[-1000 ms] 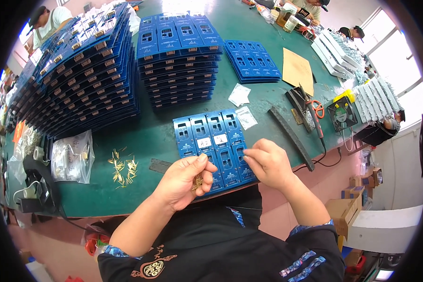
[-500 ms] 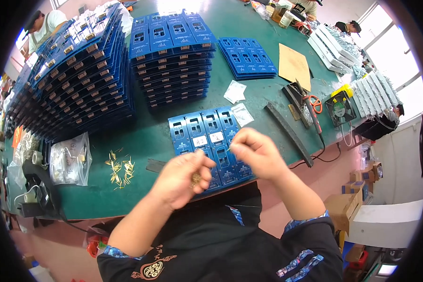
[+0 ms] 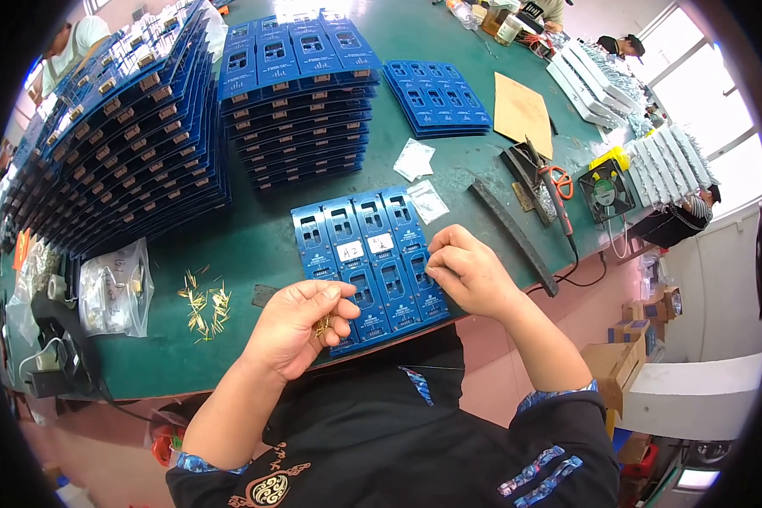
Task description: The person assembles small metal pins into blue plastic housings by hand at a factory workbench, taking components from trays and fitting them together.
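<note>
A blue circuit board panel (image 3: 391, 292) with cutouts and two white paper labels lies flat at the table's front edge. Over its lower left corner my left hand (image 3: 292, 326) is curled, palm up, around a small bunch of thin brass pins (image 3: 322, 325). At the panel's right edge my right hand (image 3: 476, 275) is closed in a pinch, fingertips at or just above the board; whatever it grips is too small to make out. A loose scatter of the same brass pins (image 3: 199, 311) lies on the green table, left of my left hand.
Tall stacks of blue boards (image 3: 300, 127) rise at the back left, with a lower stack (image 3: 437, 97) behind. To the right are a dark bar (image 3: 512, 235), a soldering iron (image 3: 562, 207), orange-handled scissors (image 3: 559, 183) and a small fan (image 3: 608, 193). A bagged bundle (image 3: 114, 292) sits left.
My right hand has come down from above the panel's middle to its right edge. My left hand has shifted slightly left, still curled around the pins. The whole view has shifted a little.
</note>
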The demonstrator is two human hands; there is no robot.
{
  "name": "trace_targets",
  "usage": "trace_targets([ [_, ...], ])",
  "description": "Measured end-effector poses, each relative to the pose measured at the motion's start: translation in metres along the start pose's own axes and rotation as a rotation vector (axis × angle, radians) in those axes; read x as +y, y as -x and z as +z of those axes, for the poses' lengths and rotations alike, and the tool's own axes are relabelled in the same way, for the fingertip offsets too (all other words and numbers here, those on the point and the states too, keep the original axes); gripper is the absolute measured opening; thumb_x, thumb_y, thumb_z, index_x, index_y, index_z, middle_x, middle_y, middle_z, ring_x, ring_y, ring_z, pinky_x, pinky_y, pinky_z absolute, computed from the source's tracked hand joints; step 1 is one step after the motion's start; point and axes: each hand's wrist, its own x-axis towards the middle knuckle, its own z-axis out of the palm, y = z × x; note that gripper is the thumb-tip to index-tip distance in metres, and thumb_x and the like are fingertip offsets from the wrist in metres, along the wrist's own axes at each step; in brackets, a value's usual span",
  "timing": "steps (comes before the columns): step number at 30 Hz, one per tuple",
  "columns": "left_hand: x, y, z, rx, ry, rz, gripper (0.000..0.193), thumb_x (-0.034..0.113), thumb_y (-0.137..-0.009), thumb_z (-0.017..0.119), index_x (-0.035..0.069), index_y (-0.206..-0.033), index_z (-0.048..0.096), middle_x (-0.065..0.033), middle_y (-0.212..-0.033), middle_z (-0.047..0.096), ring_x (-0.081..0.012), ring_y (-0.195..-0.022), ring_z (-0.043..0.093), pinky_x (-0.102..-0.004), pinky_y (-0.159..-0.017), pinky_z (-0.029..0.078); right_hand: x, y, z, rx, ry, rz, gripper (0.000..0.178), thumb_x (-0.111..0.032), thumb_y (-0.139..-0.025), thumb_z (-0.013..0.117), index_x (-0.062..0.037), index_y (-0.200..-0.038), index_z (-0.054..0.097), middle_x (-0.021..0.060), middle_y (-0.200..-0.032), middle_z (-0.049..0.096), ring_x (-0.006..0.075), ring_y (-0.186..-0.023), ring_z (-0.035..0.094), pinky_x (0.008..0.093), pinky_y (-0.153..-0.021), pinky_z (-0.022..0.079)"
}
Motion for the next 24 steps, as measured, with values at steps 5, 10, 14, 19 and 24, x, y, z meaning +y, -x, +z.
trace_targets([
  [5,-0.003,-0.001,0.000,-0.001,0.012,-0.003,0.020,0.015,-0.094,0.057,-0.002,-0.104,0.063,-0.0088,-0.081,0.068,-0.0129,-0.063,0.063,-0.0216,-0.054,0.051,-0.001,-0.003,-0.001,-0.002,0.108,-0.090,0.005,-0.008,-0.079,0.065,-0.0042,-0.080,0.061,0.0085,-0.098,0.057,0.0275,-0.089,0.060,0.0372,-0.074,0.051],
  [10,0.001,0.000,0.003,0.008,0.042,-0.013,0.020,0.011,-0.094,0.054,-0.003,-0.106,0.062,-0.0120,-0.086,0.069,-0.0143,-0.063,0.064,-0.0225,-0.055,0.053,-0.003,-0.005,-0.001,-0.018,0.215,-0.195,0.005,-0.008,-0.079,0.065,-0.0048,-0.080,0.062,0.0077,-0.099,0.058,0.0265,-0.092,0.060,0.0371,-0.073,0.052],
  [14,0.004,0.003,0.006,0.014,0.058,0.004,0.020,0.008,-0.094,0.052,-0.005,-0.107,0.062,-0.0156,-0.090,0.069,-0.0157,-0.066,0.065,-0.0251,-0.057,0.055,-0.002,-0.006,-0.002,-0.056,0.259,-0.231,0.005,-0.009,-0.078,0.066,-0.0057,-0.082,0.063,0.0071,-0.101,0.059,0.0256,-0.093,0.060,0.0365,-0.073,0.052],
  [19,0.002,0.004,0.006,-0.002,0.036,-0.010,0.020,0.008,-0.094,0.053,-0.004,-0.108,0.061,-0.0155,-0.092,0.069,-0.0160,-0.068,0.065,-0.0254,-0.060,0.055,-0.001,-0.002,-0.005,0.031,0.216,-0.219,0.012,-0.008,-0.075,0.068,-0.0061,-0.087,0.066,0.0074,-0.101,0.060,0.0262,-0.090,0.061,0.0358,-0.071,0.052],
  [24,0.001,0.005,0.006,-0.014,0.033,-0.039,0.020,0.008,-0.094,0.055,-0.002,-0.110,0.061,-0.0136,-0.092,0.069,-0.0156,-0.069,0.065,-0.0241,-0.060,0.053,-0.004,0.005,-0.001,0.010,0.204,-0.256,0.018,-0.005,-0.072,0.071,-0.0060,-0.090,0.067,0.0089,-0.100,0.061,0.0266,-0.087,0.061,0.0358,-0.069,0.052],
])
